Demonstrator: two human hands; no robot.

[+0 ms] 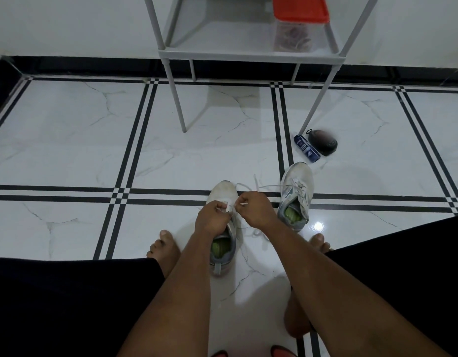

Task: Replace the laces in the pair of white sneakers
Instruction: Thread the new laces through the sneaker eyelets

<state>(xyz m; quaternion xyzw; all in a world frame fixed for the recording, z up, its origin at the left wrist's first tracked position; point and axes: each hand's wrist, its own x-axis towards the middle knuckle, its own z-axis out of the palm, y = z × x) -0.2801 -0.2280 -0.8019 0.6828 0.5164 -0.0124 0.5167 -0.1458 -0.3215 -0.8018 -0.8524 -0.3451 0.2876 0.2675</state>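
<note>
1. Head view: near sneaker (224, 202) sits on the tiled floor (68, 155) btwn our bare feet; other sneaker (297, 191) just to its right, loosely laced.
2. Our left hand (213, 215) pinches the lace (242, 186) at the eyelets; right hand (256, 208) pinches it too, w/ the free end trailing past the toe.
3. Lace looks light, limp, prob. slippery. We judge it best taken near the tip; shoe itself is light, may slide.
</note>
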